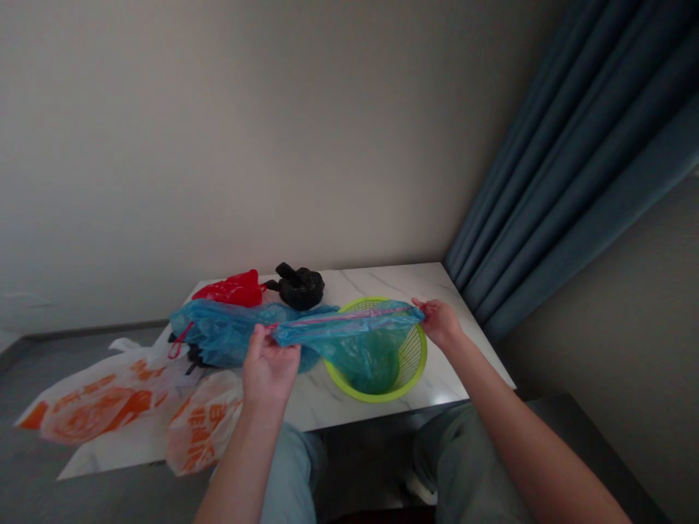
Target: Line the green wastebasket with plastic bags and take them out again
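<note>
Between my two hands a thin blue plastic bag (349, 331) is stretched flat, with a pink drawstring running along its top edge. My left hand (271, 364) pinches one end of that edge. At the other end, my right hand (438, 322) grips the opposite corner. The lower part of the bag hangs over and partly into a yellow-green plastic basket (419, 364) with mesh sides. Part of the basket's far rim is hidden behind the bag.
A crumpled blue bag (218, 335), a red bag (234, 290) and a knotted black bag (300, 286) lie on the marble-patterned table (470, 320). White bags with orange print (103, 397) lie at its left. A blue curtain (568, 167) hangs right; a wall (306, 145) stands behind.
</note>
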`<state>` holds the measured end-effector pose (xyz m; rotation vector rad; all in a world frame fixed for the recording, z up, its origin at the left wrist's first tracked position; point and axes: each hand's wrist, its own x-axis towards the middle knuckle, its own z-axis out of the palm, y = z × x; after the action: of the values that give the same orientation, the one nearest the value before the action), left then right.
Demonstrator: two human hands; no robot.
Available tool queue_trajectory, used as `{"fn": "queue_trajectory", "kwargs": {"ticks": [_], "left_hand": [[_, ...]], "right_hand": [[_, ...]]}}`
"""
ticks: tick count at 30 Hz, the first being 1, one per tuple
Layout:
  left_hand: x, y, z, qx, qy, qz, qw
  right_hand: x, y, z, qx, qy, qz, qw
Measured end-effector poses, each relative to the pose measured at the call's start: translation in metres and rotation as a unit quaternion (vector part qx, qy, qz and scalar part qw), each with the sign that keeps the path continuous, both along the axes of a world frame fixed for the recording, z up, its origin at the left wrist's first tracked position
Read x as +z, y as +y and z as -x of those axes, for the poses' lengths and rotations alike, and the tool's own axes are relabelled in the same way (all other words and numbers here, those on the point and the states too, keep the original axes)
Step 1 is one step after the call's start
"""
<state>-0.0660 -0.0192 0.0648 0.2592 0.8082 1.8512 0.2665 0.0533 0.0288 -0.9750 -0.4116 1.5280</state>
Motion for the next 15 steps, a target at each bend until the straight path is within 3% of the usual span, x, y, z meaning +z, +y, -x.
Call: {"fn": "queue_trajectory", "kwargs": {"ticks": [2, 4, 7, 10, 15], "left_hand": [[-0.003, 0.000, 0.003, -0.002, -0.010, -0.040, 0.999], [-0.003, -0.001, 0.004, -0.016, -0.019, -0.064, 0.998], [0.001, -0.003, -0.001, -0.060, 0.012, -0.083, 0.995], [0.003, -0.006, -0.009, -0.104, 0.107, -0.080, 0.985], [-0.019, -0.006, -0.015, -0.088, 0.325, 0.021, 0.941]], "right_hand": [[0.002, -0.002, 0.008, -0.011, 0.019, 0.086, 0.996], [0.006, -0.003, 0.013, -0.036, 0.043, 0.115, 0.992], [0.014, -0.002, 0.013, -0.078, 0.072, 0.075, 0.991], [0.021, -0.001, 0.006, -0.129, 0.109, 0.040, 0.985], [0.027, -0.002, -0.005, -0.187, 0.165, 0.002, 0.969]]}}
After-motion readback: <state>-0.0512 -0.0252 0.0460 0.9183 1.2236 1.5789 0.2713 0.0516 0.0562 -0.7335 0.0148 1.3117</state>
